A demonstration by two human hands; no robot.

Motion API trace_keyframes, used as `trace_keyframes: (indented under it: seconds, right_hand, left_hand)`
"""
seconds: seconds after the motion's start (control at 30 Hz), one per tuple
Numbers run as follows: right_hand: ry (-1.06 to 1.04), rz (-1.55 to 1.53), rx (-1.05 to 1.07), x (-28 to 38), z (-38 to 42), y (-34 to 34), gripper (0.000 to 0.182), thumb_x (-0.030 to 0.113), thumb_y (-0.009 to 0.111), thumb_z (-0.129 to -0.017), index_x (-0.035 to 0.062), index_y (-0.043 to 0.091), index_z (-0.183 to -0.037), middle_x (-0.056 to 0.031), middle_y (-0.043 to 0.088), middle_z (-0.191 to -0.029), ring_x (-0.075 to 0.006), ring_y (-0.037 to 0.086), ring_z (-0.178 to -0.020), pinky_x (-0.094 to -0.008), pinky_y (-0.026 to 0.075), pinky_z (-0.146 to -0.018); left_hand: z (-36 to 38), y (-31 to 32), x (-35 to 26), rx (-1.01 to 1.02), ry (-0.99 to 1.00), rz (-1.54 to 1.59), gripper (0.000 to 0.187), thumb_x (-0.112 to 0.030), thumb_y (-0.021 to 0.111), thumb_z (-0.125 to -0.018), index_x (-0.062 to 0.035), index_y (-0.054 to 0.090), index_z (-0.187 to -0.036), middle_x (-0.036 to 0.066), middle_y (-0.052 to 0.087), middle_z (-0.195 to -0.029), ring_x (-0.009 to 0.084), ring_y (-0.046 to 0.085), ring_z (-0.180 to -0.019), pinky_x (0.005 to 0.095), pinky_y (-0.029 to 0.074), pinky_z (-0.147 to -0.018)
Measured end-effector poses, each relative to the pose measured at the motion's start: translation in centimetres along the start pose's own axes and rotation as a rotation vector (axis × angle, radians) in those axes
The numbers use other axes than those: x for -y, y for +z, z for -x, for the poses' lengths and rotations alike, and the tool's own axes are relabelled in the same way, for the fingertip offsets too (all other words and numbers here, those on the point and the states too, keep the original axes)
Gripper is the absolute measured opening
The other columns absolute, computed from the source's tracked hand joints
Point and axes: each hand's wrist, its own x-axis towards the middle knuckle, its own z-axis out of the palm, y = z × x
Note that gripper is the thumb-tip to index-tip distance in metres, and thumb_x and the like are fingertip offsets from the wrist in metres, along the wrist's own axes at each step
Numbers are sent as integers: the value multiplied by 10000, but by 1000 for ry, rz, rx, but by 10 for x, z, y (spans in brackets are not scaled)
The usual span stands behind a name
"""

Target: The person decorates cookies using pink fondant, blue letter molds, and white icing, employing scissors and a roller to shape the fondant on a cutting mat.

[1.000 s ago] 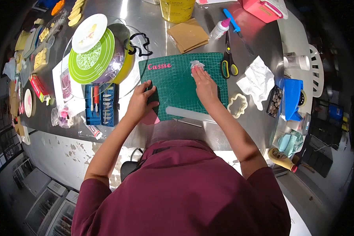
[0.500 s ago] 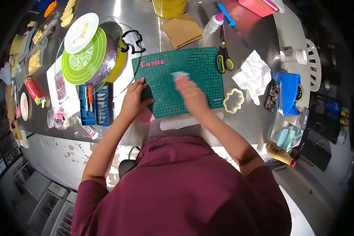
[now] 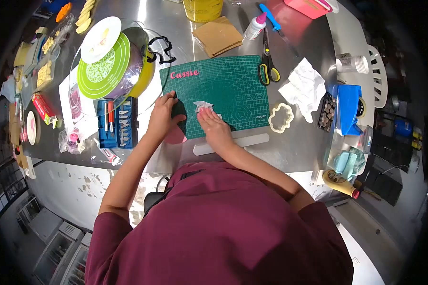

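Observation:
A green cutting mat point(image 3: 228, 90) with a printed grid lies on the steel table, and pink lettering reading "Cassie" point(image 3: 184, 74) rests near its upper left corner. My left hand point(image 3: 164, 116) lies at the mat's left edge, fingers on it and thumb spread, holding nothing. Under my right hand point(image 3: 215, 130) a crumpled white tissue point(image 3: 203, 105) is pressed against the mat, left of its middle. Beside my left thumb, a pink flat piece point(image 3: 177, 137) shows at the mat's lower left corner. A white smooth bar point(image 3: 252, 141) lies along the near side.
Black-and-yellow scissors point(image 3: 268, 66), a cream cutter point(image 3: 280, 118) and crumpled white paper point(image 3: 303, 88) lie to the right. A blade-tool case point(image 3: 110, 137) and a green round board point(image 3: 104, 71) are left. Brown paper squares point(image 3: 218, 37) and a pink-capped bottle point(image 3: 255, 27) lie behind.
My right hand has moved left and toward me across the mat with the tissue, and its fingers now lie flatter. My left hand has stayed at the mat's edge.

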Motion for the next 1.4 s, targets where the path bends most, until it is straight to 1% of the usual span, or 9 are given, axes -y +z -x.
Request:
trace_keyframes:
  seconds: [0.13,0.4,0.77,0.87,0.9,1.03,1.1,1.27,1.4]
  right_hand:
    - [-31,-126,6,-37,10,-18,366,19,454,-751,7,551,-1104,-153,531,-1177,-246,503,-1112,-358,393,-947]
    - [348,147,-160,-92,-10,-35,442,-95,454,-689,3,555,-1108,-177,515,-1180,-288,491,-1115,-346,391,-958]
    - [33,-198,134,-3,-25,-1,362,20,478,-768,-33,536,-1121,-195,552,-1127,-271,553,-1032,-330,431,-892]
    - [607,-750,501,-7,-49,-56,378,-44,500,-776,-25,521,-1153,-115,592,-1083,-180,587,-959,-267,466,-809]
    - [734,-1290,283,-11,-45,-56,355,-15,520,-811,-49,503,-1164,-90,597,-1047,-131,590,-878,-229,465,-762]
    - [884,-1950,220,-25,-35,-67,293,-13,500,-832,-37,530,-1123,-102,607,-1001,-144,602,-803,-264,492,-702]
    - [904,-2065,237,-28,-32,-71,264,-12,501,-833,-32,544,-1093,-98,608,-988,-156,607,-817,-278,500,-721]
    - [938,-2133,186,-33,-20,-73,227,8,488,-848,-17,559,-1061,-88,610,-970,-167,608,-834,-291,503,-742]
    - [1014,-1998,42,-22,-9,-77,242,-11,469,-843,-11,559,-1067,-85,605,-984,-168,602,-849,-290,498,-743]
  left_hand:
    - [1,1,6,-22,55,-6,540,-109,775,-513,27,568,-993,150,500,-1167,315,477,-1034,361,401,-898]
    - [2,0,0,-72,86,-11,513,-110,772,-518,39,581,-970,153,508,-1149,319,489,-997,359,403,-888]
    - [-7,-1,7,-98,114,-9,382,-164,732,-613,16,611,-928,157,566,-1060,323,525,-928,361,430,-834]
    - [-8,-10,1,-100,-24,192,332,-182,686,-708,13,608,-965,155,584,-1041,300,553,-900,335,437,-812]
    - [-8,-10,-1,-113,-97,339,334,-193,667,-741,11,599,-997,147,591,-1038,278,563,-892,327,438,-802]
    - [-4,4,-28,-68,-201,1004,376,-220,601,-832,4,531,-1126,78,600,-1003,155,560,-856,281,442,-743]
    - [0,-3,-49,168,-253,1265,407,-179,585,-850,-12,463,-1200,33,572,-940,82,520,-808,237,439,-706]
    - [1,16,-69,11,-265,866,182,-45,626,-775,-9,595,-950,31,599,-780,143,569,-668,274,453,-587]
    - [5,22,-94,-367,254,298,216,29,620,-636,1,591,-848,159,562,-735,332,568,-660,367,449,-548]
